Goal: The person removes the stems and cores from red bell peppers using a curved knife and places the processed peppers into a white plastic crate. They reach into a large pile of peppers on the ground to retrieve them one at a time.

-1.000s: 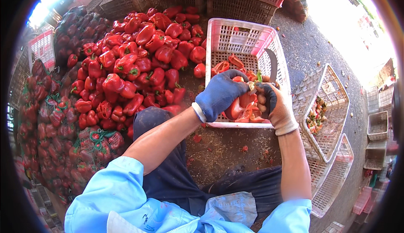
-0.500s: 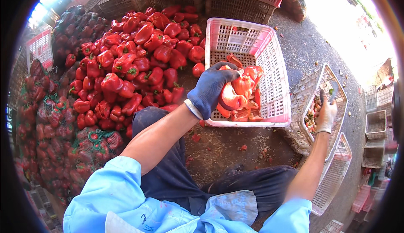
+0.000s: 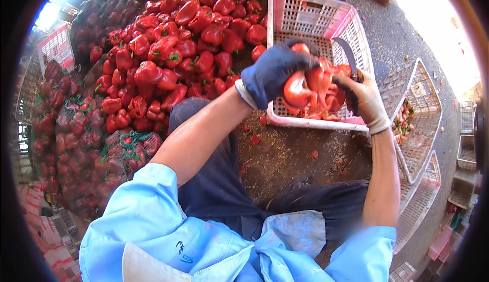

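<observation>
Cut red bell pepper [image 3: 321,81] is held in the left hand [image 3: 272,73], blue-gloved fingers curled round it, pretty much over the near edge of the white-and-pink crate [image 3: 321,124]. A curved knife [image 3: 347,53] is gripped in the gloved right hand [image 3: 365,101]. Loads of whole bell peppers [image 3: 153,71] are heaped off the crate's left edge.

Cut peppers [image 3: 298,92] are orange-red, left glove [image 3: 272,74] blue, blade [image 3: 348,52] seemingly grey.
</observation>
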`<state>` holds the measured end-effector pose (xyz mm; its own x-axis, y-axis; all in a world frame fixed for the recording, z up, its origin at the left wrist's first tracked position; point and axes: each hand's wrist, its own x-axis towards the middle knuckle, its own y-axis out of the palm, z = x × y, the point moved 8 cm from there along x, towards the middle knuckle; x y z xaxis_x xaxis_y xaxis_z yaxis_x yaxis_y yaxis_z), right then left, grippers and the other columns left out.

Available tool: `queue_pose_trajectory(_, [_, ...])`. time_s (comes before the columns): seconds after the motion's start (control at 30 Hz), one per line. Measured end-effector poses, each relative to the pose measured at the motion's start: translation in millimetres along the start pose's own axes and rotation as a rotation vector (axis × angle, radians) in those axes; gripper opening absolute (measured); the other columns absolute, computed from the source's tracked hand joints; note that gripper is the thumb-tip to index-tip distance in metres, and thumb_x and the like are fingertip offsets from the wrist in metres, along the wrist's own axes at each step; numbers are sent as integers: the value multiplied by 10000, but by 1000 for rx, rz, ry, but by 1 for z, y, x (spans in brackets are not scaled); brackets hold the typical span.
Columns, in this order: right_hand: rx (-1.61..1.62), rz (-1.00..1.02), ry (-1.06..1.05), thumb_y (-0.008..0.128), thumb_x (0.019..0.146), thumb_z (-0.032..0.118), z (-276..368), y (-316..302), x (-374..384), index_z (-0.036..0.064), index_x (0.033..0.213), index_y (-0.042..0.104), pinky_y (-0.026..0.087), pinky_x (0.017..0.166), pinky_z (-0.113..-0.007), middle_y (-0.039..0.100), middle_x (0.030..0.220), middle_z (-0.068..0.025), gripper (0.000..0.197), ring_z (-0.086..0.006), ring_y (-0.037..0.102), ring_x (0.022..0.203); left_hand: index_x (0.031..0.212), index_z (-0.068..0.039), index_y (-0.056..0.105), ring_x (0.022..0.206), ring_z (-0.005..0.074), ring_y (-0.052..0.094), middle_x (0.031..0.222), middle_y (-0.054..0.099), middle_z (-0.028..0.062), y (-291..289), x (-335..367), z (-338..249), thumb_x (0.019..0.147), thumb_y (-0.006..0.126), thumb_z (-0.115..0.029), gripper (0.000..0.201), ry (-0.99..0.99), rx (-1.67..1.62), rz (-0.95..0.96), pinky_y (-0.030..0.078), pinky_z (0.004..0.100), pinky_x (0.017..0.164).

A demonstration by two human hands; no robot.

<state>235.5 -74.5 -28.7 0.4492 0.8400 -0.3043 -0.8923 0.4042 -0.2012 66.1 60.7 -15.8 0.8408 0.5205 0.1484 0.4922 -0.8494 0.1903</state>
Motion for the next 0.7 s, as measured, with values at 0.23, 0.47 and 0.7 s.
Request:
queue_pose_trajectory(0.23, [384, -269, 189, 672, 1032, 305, -48, -24, 12, 126, 1063, 681, 331, 387, -227, 570, 674, 42, 182, -55, 473, 460, 1098, -3, 716, 880, 103, 676, 997, 747, 49, -20, -5, -37, 864, 790, -143, 282, 131, 220, -306, 567, 271, 828])
queue_pose_trajectory(0.47, [393, -339, 212, 784, 932, 358, -72, -47, 26, 95, 1041, 661, 286, 389, -281, 612, 802, -5, 310, -81, 429, 466, 1076, -6, 720, 883, 104, 668, 1011, 754, 66, -35, 0, -16, 857, 798, -147, 272, 87, 392, -279, 561, 273, 828])
queue_pose_trajectory(0.7, [323, 40, 10, 630, 1065, 241, -26, 8, 23, 72, 1531, 527, 313, 438, -191, 638, 824, 51, 506, -15, 408, 505, 1092, -9, 735, 984, 111, 664, 1045, 729, 47, -11, 4, -10, 859, 793, -91, 253, -81, 177, -14, 550, 272, 924])
